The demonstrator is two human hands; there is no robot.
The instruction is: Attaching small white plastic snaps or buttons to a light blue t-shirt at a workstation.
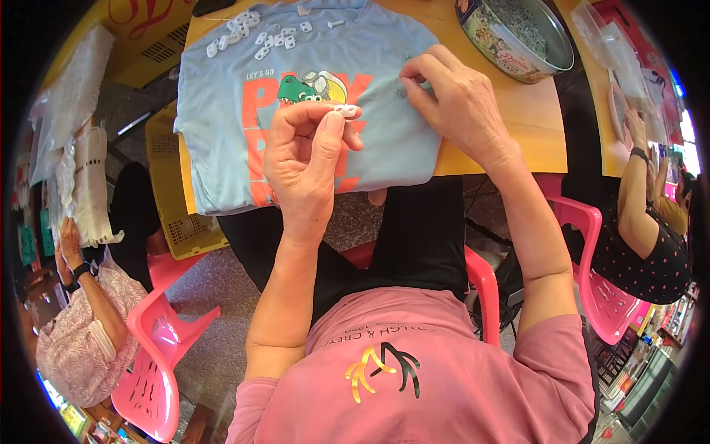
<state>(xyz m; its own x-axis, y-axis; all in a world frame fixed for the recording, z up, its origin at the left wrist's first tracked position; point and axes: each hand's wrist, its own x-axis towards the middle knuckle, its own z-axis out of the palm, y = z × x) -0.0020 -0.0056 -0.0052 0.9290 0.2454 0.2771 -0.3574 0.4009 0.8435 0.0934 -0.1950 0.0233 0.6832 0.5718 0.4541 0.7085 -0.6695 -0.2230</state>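
My left hand [307, 152] pinches a small white plastic piece with holes [345, 110] between thumb and fingers, held above the blue T-shirt [214, 140] spread on the table. To its right, my right hand [462, 103] is over the shirt's right part, thumb and forefinger brought close together. Small dark bits [406, 58] lie on the cloth by those fingertips; whether one is between them I cannot make out. Several similar white plastic pieces [275, 39] are scattered over the far left of the shirt.
A round tin [510, 70] full of small grey metal parts stands at the far right of the yellow table [510, 148]. A yellow crate [166, 170] is left of the table. Co-workers sit on both sides, near pink chairs [151, 370].
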